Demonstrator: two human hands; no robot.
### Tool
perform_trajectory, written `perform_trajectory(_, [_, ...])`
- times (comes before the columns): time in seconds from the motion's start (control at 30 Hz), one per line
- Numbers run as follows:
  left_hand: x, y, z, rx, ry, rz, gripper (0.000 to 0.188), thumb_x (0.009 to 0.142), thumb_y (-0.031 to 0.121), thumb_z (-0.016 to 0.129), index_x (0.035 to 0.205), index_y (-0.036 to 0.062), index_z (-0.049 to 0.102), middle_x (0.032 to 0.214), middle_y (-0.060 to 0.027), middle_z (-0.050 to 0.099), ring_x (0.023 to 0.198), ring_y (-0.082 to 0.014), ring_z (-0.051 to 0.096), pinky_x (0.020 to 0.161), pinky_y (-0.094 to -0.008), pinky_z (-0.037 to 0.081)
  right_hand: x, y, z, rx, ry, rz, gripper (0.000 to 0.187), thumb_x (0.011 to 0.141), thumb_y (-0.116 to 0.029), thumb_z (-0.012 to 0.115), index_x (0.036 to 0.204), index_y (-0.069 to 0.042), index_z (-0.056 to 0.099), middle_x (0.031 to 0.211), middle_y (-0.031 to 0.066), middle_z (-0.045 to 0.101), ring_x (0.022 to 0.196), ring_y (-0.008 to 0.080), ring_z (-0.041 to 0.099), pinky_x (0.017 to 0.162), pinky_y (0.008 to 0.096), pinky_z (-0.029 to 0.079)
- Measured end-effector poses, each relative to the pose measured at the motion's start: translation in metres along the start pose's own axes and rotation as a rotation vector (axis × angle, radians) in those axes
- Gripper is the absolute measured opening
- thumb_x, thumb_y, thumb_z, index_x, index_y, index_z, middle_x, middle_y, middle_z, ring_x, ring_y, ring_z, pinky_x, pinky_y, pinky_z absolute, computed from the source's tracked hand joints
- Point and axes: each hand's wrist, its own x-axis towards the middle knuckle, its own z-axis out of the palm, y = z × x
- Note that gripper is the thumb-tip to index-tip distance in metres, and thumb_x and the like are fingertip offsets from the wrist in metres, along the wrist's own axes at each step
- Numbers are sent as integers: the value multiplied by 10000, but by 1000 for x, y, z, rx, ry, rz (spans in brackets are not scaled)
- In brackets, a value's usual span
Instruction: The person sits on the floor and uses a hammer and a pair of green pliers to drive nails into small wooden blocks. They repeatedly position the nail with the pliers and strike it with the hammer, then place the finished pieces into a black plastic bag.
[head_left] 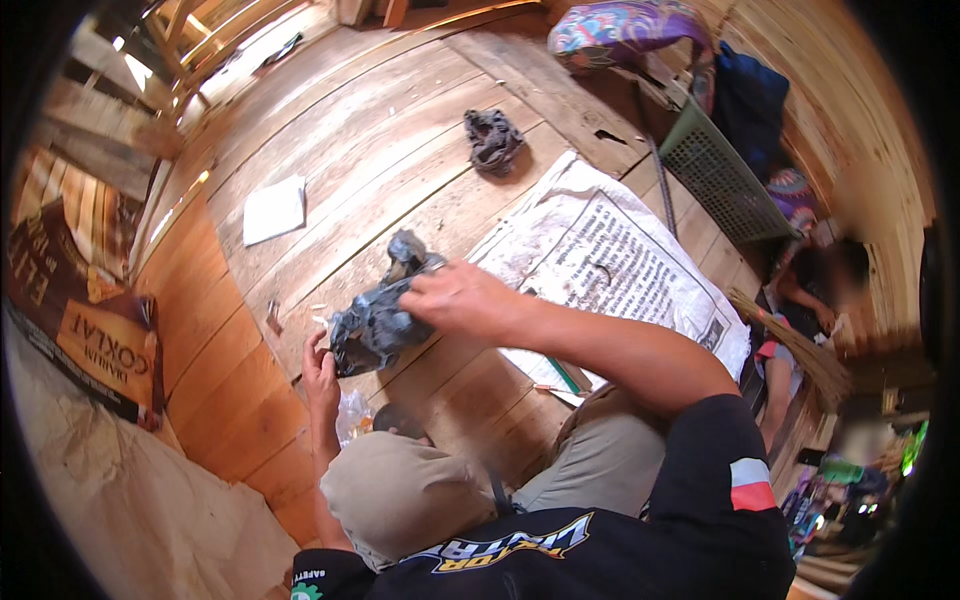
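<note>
A crumpled black plastic bag (pixel 375 325) hangs between my two hands above the wooden floor. My right hand (pixel 455 300) reaches across from the right and is closed on the bag's upper right part. At the bag's lower left end is my left hand (pixel 320 375), its fingers bent against the edge; part of it lies behind the plastic. A clear plastic bag (pixel 353 415) with unclear contents rests below, close to my left forearm. To the right, a white printed sack (pixel 640 265) is spread flat, with dark crumbs and a small curved dark piece on it.
Farther off lie a second crumpled dark bag (pixel 493 142) and a white square sheet (pixel 274 210). A green basket (pixel 725 170) and a straw broom (pixel 800 345) stand right, near another person (pixel 825 285). Brown printed sheeting (pixel 90 310) is at left. A green-edged book (pixel 570 375) lies by my knee.
</note>
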Motion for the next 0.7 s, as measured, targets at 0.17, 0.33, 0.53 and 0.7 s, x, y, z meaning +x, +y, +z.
perform_trajectory(0.17, [-2,73,53,-429,-267,145,451,922,51,480,1370,71,438,1142,-57,578,1000,-114,556,855,-240,461,13,-24,30,109,55,12,185,844,-155,540,1013,-92,579,906,94,600,850,277,648,757,422,493])
perform_trajectory(0.33, [2,39,46,62,-666,1,527,791,69,701,1287,62,523,1168,-88,594,1064,-173,560,868,-314,484,7,-35,38,227,56,-34,162,846,-118,535,970,-33,595,998,169,599,831,339,655,710,443,519])
perform_trajectory(0.53, [0,62,70,117,-424,387,280,817,107,693,1087,54,638,1045,-99,641,969,-173,595,819,-333,485,2,-33,27,204,149,-264,274,810,-101,592,1073,-29,573,989,163,602,889,341,636,759,445,511])
perform_trajectory(0.7, [16,46,53,2,-43,226,234,914,112,621,1124,10,610,1055,-93,644,990,-170,582,887,-327,454,-29,46,-58,312,372,245,343,783,-37,625,1122,-31,573,1109,169,603,971,319,621,889,380,498])
